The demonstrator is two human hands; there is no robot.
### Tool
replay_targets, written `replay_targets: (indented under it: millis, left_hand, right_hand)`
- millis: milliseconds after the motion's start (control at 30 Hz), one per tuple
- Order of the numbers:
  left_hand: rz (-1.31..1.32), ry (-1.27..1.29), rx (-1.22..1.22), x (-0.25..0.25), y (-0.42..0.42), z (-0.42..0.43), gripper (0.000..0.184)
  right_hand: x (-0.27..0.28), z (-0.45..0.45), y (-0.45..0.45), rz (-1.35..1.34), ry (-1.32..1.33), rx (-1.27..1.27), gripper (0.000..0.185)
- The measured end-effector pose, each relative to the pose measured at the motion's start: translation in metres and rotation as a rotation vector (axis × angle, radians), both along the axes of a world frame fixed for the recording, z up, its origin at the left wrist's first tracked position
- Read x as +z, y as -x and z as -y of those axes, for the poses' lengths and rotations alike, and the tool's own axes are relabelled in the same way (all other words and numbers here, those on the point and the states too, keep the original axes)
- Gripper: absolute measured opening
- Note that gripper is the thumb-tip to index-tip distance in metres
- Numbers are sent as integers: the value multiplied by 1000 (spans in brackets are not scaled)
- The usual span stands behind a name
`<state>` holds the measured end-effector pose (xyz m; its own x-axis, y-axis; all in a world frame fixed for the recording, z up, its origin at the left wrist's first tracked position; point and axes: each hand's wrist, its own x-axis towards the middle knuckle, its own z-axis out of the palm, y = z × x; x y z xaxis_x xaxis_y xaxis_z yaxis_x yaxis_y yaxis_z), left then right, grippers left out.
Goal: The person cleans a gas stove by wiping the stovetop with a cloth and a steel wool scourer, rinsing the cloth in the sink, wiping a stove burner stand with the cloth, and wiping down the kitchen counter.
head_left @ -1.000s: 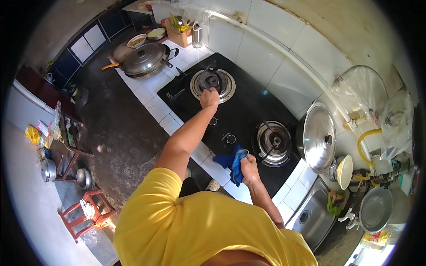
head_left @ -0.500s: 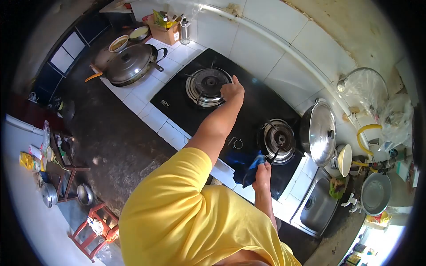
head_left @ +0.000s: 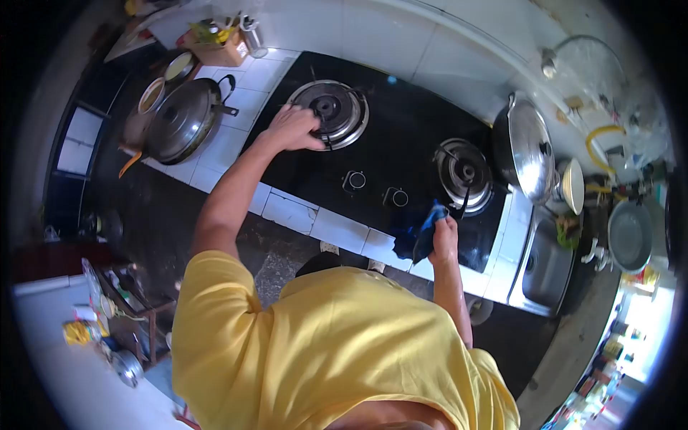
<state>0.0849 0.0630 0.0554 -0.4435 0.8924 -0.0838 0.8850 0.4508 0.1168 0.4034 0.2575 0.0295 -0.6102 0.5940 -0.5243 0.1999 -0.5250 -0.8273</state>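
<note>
My left hand [head_left: 292, 130] is at the near-left side of the left burner [head_left: 326, 107], its fingers bent around an arm of the pan support at the burner ring. In my right hand [head_left: 444, 240] is a bunched dark blue cloth [head_left: 419, 240], held over the front right of the black glass gas stove [head_left: 408, 136]. The right burner [head_left: 464, 172] lies just beyond that hand. Two control knobs [head_left: 355, 180] show on the stove between the burners.
A lidded wok [head_left: 183, 118] stands left of the stove, near two bowls and a cardboard box [head_left: 218, 49]. On the right are a lidded pot [head_left: 527, 150], a bowl [head_left: 572, 186] and a steel sink [head_left: 548, 269]. White tiles [head_left: 337, 233] edge the counter.
My left hand has moved from the right side of the left burner to its near-left side. My right hand still holds the cloth by the right burner. The view has shifted.
</note>
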Motion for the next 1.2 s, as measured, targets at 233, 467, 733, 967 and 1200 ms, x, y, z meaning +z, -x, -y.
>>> replay_targets:
  millis: [233, 467, 733, 967, 1200]
  left_hand:
    - [-163, -215, -56, -59, -17, 8, 21]
    - [-97, -201, 17, -73, -29, -23, 20]
    - [-10, -80, 90, -53, -32, -58, 25]
    - [58, -55, 196, -51, -35, -70, 27]
    - [88, -111, 299, -53, -37, -88, 28]
  right_hand:
    - [5, 12, 18, -9, 38, -33, 14]
    - [9, 18, 19, -24, 25, -32, 14]
    - [11, 23, 25, -35, 44, -68, 13]
    - [14, 22, 18, 10, 49, -124, 12]
    - [13, 24, 16, -58, 105, -152, 13]
